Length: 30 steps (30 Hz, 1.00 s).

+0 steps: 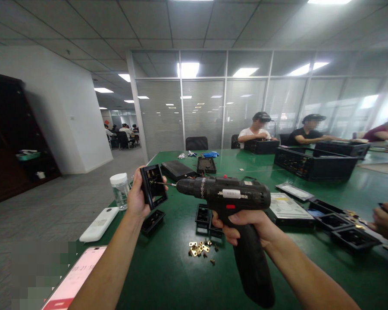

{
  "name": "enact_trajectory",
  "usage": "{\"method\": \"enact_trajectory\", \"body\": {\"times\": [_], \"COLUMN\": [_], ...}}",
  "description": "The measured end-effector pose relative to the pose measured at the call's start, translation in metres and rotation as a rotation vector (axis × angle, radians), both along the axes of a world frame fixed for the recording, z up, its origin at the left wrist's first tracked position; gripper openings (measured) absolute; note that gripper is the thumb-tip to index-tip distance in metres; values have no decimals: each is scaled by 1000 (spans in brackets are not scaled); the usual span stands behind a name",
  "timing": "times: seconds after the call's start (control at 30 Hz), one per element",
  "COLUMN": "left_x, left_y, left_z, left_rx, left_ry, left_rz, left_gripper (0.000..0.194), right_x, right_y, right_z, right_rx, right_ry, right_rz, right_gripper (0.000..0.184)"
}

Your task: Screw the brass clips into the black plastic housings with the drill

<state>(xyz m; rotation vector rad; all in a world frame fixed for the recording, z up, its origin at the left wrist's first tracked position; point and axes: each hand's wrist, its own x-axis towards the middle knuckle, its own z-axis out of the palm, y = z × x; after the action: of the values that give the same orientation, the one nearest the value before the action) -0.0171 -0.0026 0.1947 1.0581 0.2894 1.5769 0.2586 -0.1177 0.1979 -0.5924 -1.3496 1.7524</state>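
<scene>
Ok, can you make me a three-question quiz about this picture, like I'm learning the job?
1. Pick one. The left hand holds:
A) a clear jar with a white lid
B) a black, rectangular, plastic-looking frame
C) a pink-screened phone
2. True or false: the right hand grips the black power drill.
3. Fill in: small gold-coloured metal plates lie on the smooth ____ table.

Key: 1. B; 2. True; 3. green.

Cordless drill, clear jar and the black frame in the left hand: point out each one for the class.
Cordless drill (247, 197): head view, on the motor housing.
Clear jar (120, 196): head view, on the transparent body.
Black frame (146, 186): head view, on its side wall.
</scene>
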Motion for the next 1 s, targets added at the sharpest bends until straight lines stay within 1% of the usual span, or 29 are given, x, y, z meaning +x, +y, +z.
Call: {"method": "enact_trajectory", "body": {"times": [0.3, 0.67, 1.0], "left_x": [1, 2, 2], "left_y": [1, 1, 0], "left_z": [-1, 0, 1], "left_rx": [-7, 47, 5], "left_ry": [-20, -21, -13], "left_rz": [6, 17, 34], "left_gripper": [35, 36, 35], "right_x": [2, 2, 2], "right_y": [9, 9, 9], "right_z": [-7, -7, -6], "right_rx": [47, 29, 29], "right_ry": [-15, -31, -31], "right_rz": [38, 25, 23], "right_gripper": [31, 30, 31]}}
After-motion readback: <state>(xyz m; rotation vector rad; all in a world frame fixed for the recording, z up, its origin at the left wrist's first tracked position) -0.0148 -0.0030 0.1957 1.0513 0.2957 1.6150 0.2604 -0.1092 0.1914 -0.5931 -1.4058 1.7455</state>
